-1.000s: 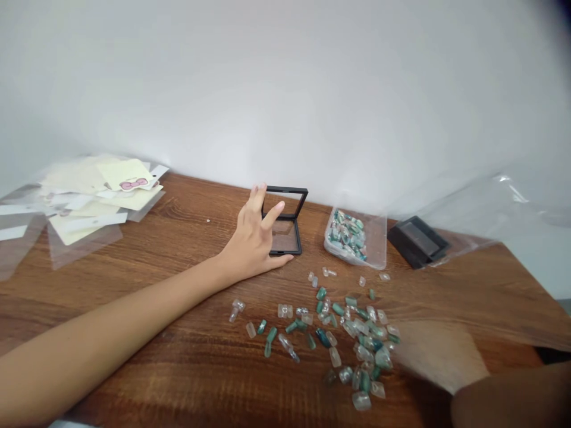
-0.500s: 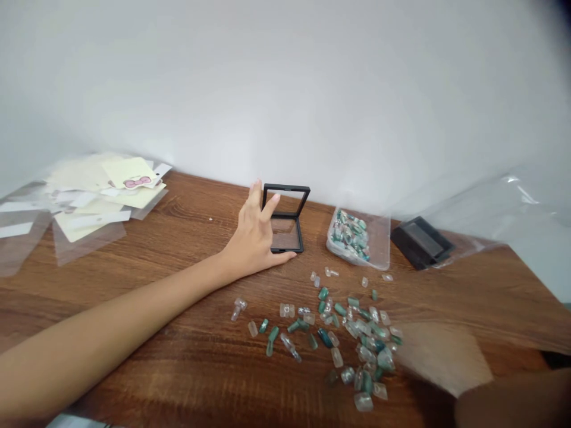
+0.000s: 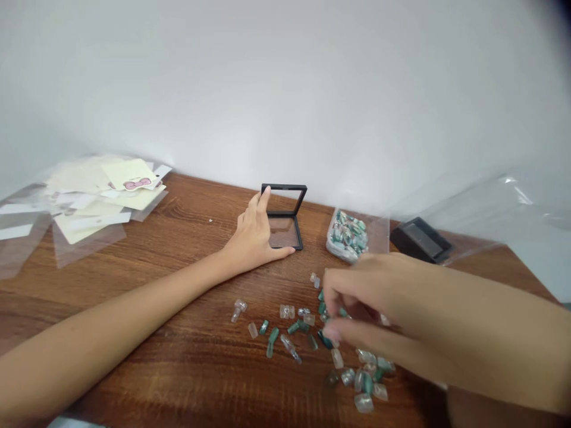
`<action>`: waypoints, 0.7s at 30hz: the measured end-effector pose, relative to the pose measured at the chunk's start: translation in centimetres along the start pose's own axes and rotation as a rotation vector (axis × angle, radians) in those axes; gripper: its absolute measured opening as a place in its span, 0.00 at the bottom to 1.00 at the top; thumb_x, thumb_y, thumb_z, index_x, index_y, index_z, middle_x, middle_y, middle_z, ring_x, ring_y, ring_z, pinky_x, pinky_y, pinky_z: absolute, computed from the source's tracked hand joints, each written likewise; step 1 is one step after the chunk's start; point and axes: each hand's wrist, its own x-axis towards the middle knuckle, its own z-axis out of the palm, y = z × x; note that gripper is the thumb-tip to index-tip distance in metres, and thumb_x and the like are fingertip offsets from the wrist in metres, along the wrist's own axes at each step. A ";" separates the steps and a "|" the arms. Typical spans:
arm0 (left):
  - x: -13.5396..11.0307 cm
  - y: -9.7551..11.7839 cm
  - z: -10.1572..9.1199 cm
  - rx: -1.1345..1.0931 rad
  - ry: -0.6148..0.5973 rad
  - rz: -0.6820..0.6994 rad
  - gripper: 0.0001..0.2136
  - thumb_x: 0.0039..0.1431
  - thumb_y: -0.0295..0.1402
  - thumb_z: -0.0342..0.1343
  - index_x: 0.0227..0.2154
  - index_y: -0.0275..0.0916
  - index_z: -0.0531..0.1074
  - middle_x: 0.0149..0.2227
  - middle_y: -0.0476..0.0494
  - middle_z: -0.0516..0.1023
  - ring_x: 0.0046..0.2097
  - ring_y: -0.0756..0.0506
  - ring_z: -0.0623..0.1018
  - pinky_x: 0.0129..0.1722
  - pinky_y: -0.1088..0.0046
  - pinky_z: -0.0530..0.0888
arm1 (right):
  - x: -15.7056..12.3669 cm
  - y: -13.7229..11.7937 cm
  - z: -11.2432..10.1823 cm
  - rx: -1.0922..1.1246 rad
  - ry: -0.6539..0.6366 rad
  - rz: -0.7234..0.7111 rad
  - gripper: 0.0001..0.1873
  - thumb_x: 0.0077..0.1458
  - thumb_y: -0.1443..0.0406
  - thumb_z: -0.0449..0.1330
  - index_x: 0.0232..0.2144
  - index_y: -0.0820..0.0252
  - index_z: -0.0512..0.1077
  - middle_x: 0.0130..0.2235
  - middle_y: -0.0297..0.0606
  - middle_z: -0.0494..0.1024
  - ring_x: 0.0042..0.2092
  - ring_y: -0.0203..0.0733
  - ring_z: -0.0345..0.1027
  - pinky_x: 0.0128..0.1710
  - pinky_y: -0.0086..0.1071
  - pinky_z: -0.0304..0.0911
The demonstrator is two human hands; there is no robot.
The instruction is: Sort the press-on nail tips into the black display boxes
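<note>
My left hand (image 3: 252, 238) rests at the left side of an open black square display case (image 3: 285, 232), with its fingers at the lid's left edge and its thumb along the base's front edge. My right hand (image 3: 357, 309) hangs low over scattered teal and clear press-on nails (image 3: 285, 327), its fingertips among them and slightly apart. Nothing shows between those fingers, and the hand hides the middle of the scatter.
A clear plastic tray of nails (image 3: 347, 236) stands behind the scatter. A black box (image 3: 419, 239) lies on a plastic sheet (image 3: 491, 208) at right. Plastic sleeves with cream cards (image 3: 98, 202) are piled at left on the wooden table (image 3: 156, 232), against a white wall.
My right hand has moved from the lower right to above the nails, covering many of them. My left hand's fingers have drawn in toward the lid's left edge.
</note>
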 end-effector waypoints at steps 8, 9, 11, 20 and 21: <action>-0.1 0.2 -0.1 0.026 -0.018 -0.042 0.70 0.43 0.54 0.71 0.70 0.41 0.18 0.71 0.17 0.43 0.70 0.18 0.51 0.61 0.29 0.56 | 6.1 -3.0 0.5 -0.131 -0.058 -0.139 0.02 0.61 0.66 0.62 0.37 0.58 0.73 0.31 0.36 0.78 0.30 0.44 0.73 0.28 0.34 0.59; -0.1 0.2 -0.1 0.035 -0.034 -0.041 0.70 0.43 0.54 0.71 0.69 0.41 0.18 0.71 0.16 0.42 0.70 0.18 0.51 0.61 0.29 0.57 | 6.3 -3.1 0.9 -0.131 -0.076 -0.144 0.02 0.61 0.68 0.61 0.37 0.58 0.73 0.31 0.36 0.79 0.30 0.44 0.73 0.28 0.34 0.59; -0.1 0.2 -0.2 0.046 -0.051 -0.037 0.69 0.44 0.54 0.71 0.69 0.41 0.17 0.71 0.16 0.42 0.70 0.18 0.51 0.60 0.29 0.57 | 7.0 -3.2 1.7 -0.127 -0.117 -0.147 0.03 0.61 0.69 0.60 0.37 0.59 0.74 0.31 0.36 0.80 0.30 0.44 0.74 0.28 0.33 0.59; -0.3 0.2 -0.1 0.024 -0.040 -0.047 0.65 0.48 0.55 0.68 0.70 0.42 0.21 0.71 0.17 0.42 0.70 0.18 0.50 0.60 0.30 0.57 | 8.9 -3.5 2.3 -0.105 -0.206 -0.109 0.06 0.61 0.65 0.62 0.37 0.63 0.76 0.34 0.43 0.82 0.35 0.49 0.78 0.32 0.35 0.65; -0.3 0.2 -0.1 0.022 -0.038 -0.053 0.65 0.47 0.55 0.68 0.70 0.42 0.22 0.71 0.17 0.42 0.70 0.18 0.50 0.60 0.30 0.57 | 8.9 -3.5 2.2 -0.103 -0.210 -0.106 0.05 0.61 0.65 0.62 0.37 0.63 0.76 0.34 0.43 0.82 0.35 0.49 0.78 0.33 0.35 0.65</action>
